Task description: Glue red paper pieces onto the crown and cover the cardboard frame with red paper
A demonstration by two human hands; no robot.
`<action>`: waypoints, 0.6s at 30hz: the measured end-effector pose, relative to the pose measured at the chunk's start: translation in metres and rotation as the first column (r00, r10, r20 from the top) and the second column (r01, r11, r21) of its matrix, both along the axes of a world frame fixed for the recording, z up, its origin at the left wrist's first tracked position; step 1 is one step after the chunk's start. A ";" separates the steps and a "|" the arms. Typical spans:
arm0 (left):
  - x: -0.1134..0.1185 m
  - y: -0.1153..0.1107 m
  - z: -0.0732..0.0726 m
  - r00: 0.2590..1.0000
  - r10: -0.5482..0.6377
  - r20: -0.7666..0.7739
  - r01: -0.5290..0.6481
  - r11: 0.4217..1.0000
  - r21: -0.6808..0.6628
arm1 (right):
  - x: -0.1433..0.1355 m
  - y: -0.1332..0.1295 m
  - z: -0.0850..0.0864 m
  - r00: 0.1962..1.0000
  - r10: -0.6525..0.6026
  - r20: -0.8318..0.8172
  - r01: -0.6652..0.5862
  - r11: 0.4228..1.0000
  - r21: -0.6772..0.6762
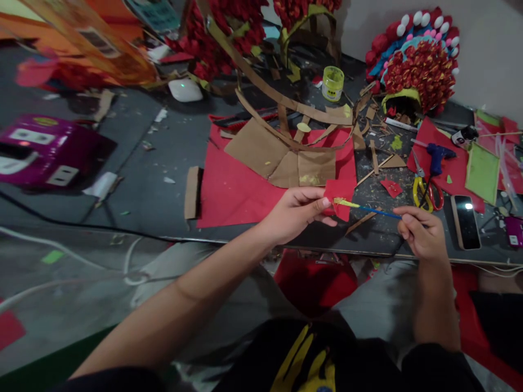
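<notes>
Left hand (302, 213): I see it pinching a small red piece (342, 188) by its edge | Right hand (424, 234): gripping a blue brush (379, 212), yellow tip over the red piece, between both hands | Bench (155, 196): cardboard assembly (281, 167) beyond left hand; scissors (420, 175) just beyond right; phone (466, 223) to right hand's right

Dim overall, foreground darkest. 1 glare spot on phone (466, 224); soft shadow right of purple box (51, 149). Wide-angle stretch, edges soft.
</notes>
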State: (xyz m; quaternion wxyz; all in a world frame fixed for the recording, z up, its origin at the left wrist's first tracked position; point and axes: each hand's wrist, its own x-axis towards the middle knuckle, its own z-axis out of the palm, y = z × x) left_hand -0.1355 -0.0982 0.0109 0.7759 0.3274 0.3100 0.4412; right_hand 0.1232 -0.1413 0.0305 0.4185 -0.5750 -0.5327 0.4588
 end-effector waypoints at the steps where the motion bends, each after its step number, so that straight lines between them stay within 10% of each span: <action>1: 0.000 0.000 0.001 1.000 -0.004 0.027 0.004 1.000 -0.021 | 0.000 0.000 0.000 1.000 0.001 0.001 -0.001 1.000 0.006; 18: 0.001 -0.001 0.006 0.999 0.042 -0.023 -0.043 0.997 -0.057 | -0.008 -0.007 0.013 0.998 0.042 0.044 -0.045 0.996 0.082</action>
